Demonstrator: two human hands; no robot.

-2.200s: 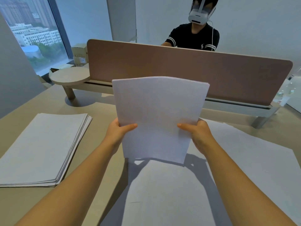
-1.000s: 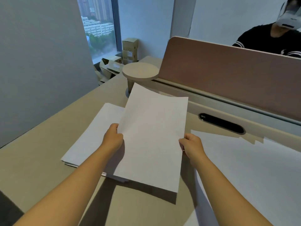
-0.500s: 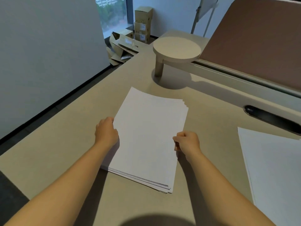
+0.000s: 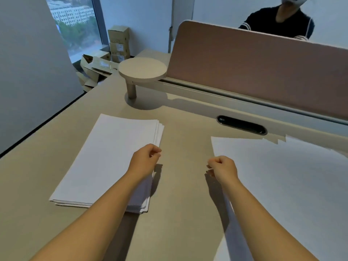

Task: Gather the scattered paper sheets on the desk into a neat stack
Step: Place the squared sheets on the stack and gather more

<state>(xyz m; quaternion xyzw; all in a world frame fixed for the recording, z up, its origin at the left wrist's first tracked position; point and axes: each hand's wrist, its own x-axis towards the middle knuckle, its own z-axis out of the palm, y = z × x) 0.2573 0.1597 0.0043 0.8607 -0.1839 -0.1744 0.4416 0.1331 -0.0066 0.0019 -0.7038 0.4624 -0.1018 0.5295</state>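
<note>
A stack of white paper sheets (image 4: 105, 161) lies flat on the left of the beige desk (image 4: 184, 185), its right edges slightly fanned. My left hand (image 4: 145, 161) hovers over the stack's right edge, fingers curled, holding nothing. My right hand (image 4: 222, 167) is a loose fist above the bare desk, just at the left edge of several loose white sheets (image 4: 286, 185) spread over the right side. Neither hand grips any paper.
A round raised shelf on a post (image 4: 142, 69) stands behind the stack. A brown divider panel (image 4: 254, 63) runs along the back, with a black cable slot (image 4: 242, 126) below it. A person in a dark shirt sits beyond. Cardboard boxes (image 4: 118, 44) are by the window.
The held sheets were carried left and laid on the stack. Both hands have since let go and shifted right, the right hand now beside the loose sheets.
</note>
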